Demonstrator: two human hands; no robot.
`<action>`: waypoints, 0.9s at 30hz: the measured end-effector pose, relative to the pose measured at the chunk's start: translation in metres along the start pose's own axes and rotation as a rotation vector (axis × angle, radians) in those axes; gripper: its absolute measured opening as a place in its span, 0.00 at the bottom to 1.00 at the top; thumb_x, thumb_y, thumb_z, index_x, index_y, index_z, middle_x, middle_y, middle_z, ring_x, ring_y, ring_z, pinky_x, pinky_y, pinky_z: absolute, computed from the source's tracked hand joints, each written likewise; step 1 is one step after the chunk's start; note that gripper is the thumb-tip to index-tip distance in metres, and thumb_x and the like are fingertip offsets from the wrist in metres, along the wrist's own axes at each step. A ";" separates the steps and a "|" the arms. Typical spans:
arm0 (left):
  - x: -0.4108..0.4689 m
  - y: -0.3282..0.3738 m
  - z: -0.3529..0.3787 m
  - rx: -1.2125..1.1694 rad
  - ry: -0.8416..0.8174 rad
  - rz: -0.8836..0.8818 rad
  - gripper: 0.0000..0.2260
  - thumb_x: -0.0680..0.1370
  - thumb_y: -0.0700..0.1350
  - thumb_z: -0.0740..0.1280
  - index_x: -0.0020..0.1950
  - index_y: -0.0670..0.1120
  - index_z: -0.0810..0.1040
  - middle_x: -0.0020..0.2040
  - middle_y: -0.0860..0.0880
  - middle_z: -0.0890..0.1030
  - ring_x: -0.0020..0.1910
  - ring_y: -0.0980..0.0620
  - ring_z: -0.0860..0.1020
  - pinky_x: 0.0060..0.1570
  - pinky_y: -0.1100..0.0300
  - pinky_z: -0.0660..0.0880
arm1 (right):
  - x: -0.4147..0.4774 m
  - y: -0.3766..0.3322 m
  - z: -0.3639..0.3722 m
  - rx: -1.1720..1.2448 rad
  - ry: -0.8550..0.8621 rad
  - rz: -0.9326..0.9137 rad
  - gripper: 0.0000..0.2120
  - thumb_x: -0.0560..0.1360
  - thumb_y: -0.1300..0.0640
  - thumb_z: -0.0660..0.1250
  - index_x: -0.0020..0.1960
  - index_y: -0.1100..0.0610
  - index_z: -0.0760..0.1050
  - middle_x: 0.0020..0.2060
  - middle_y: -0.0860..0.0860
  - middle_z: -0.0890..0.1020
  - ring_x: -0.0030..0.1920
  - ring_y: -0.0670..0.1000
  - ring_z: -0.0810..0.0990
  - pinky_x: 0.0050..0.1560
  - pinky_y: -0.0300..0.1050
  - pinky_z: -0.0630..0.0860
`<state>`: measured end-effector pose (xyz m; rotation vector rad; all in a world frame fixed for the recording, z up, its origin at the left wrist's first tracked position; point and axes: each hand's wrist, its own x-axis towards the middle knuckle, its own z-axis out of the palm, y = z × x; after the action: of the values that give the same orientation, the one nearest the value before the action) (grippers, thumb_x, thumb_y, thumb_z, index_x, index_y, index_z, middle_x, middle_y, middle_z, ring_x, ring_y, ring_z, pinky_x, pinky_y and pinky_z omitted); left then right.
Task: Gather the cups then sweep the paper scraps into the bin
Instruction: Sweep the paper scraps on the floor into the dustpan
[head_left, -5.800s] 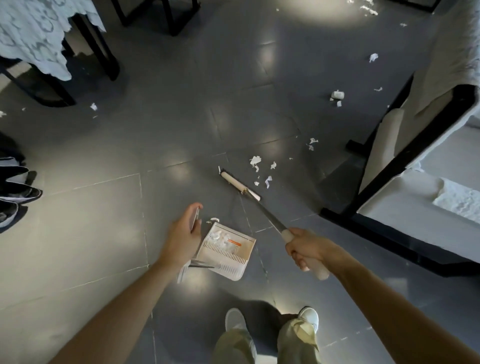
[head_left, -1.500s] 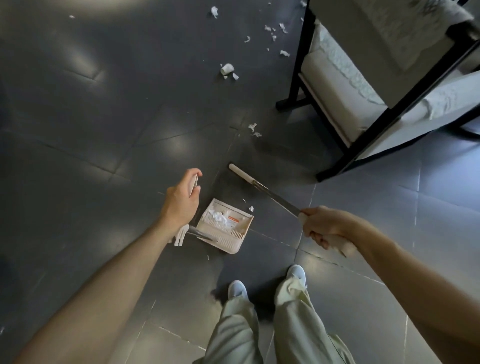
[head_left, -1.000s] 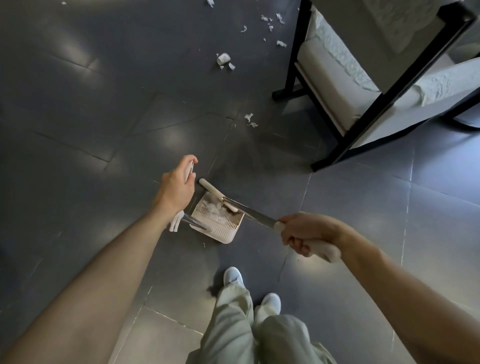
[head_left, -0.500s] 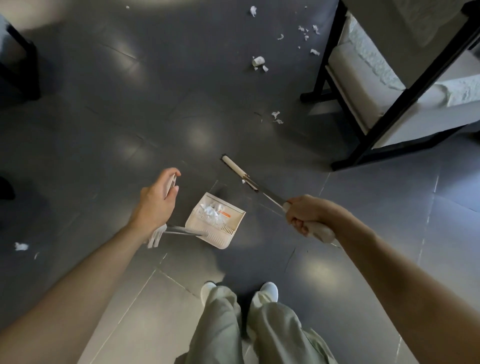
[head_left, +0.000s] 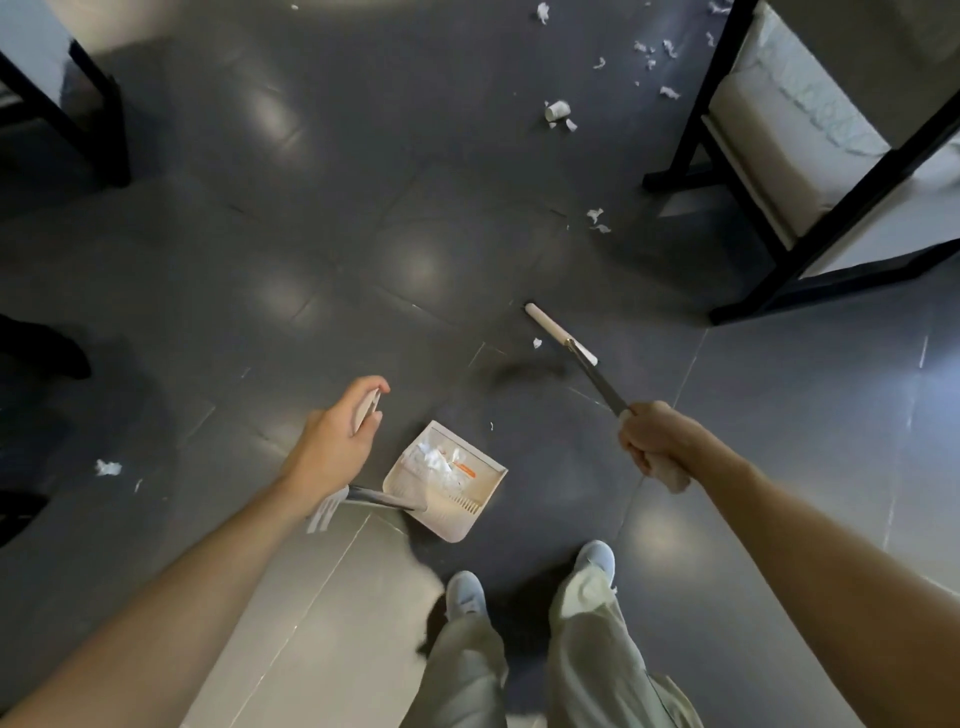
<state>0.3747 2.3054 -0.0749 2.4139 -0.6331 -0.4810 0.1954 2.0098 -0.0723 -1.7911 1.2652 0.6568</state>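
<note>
White paper scraps (head_left: 432, 460) lie heaped inside the cream plastic dustpan (head_left: 457, 522), which sits on the dark grey tiled floor (head_left: 260, 291) just ahead of my pale shoes (head_left: 464, 595), its open mouth turned away from me. My left hand (head_left: 332, 447) grips the pale top of the dustpan's long handle (head_left: 366, 410), fingers and thumb curled round it. My right hand (head_left: 652, 441) is clenched round the pale grip of the long-handled broom (head_left: 597, 375). Its metal shaft slants forward and down to a narrow cream head (head_left: 553, 327) beyond the pan and to its right; I cannot tell whether the head touches the floor. One small torn scrap (head_left: 537, 343) lies just beside the head, on its left, and a tiny fleck (head_left: 491, 426) lies near the pan's mouth. Further out, a pair of scraps (head_left: 596, 218) lies near the foot of a black-framed chair with a pale cushion (head_left: 769, 119). A crumpled white roll of paper (head_left: 557, 110) lies beyond them, and more shreds (head_left: 649, 52) are scattered at the top of the view. Another scrap (head_left: 107, 467) lies well apart on the floor to my left
</note>
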 end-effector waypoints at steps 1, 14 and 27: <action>0.001 -0.005 0.002 0.001 -0.012 0.011 0.11 0.79 0.43 0.62 0.56 0.58 0.71 0.29 0.51 0.71 0.28 0.48 0.69 0.34 0.57 0.69 | 0.005 -0.002 0.001 -0.009 0.018 0.003 0.11 0.77 0.66 0.55 0.37 0.61 0.71 0.25 0.55 0.75 0.17 0.47 0.72 0.20 0.36 0.68; 0.047 -0.004 0.015 0.050 0.034 0.137 0.12 0.79 0.43 0.62 0.55 0.60 0.68 0.29 0.56 0.68 0.30 0.51 0.67 0.36 0.59 0.64 | 0.040 -0.051 0.033 -0.255 -0.225 0.027 0.11 0.69 0.68 0.60 0.30 0.62 0.75 0.19 0.52 0.76 0.23 0.50 0.75 0.26 0.38 0.69; 0.082 0.018 0.015 0.003 0.046 0.181 0.11 0.79 0.40 0.61 0.60 0.48 0.72 0.37 0.48 0.75 0.35 0.44 0.72 0.34 0.65 0.59 | -0.078 -0.055 0.015 0.320 -0.486 0.201 0.19 0.76 0.68 0.56 0.66 0.61 0.70 0.20 0.49 0.67 0.17 0.42 0.64 0.17 0.31 0.62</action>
<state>0.4292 2.2416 -0.0904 2.3359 -0.8233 -0.3484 0.2192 2.0702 -0.0012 -1.1620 1.1410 0.8832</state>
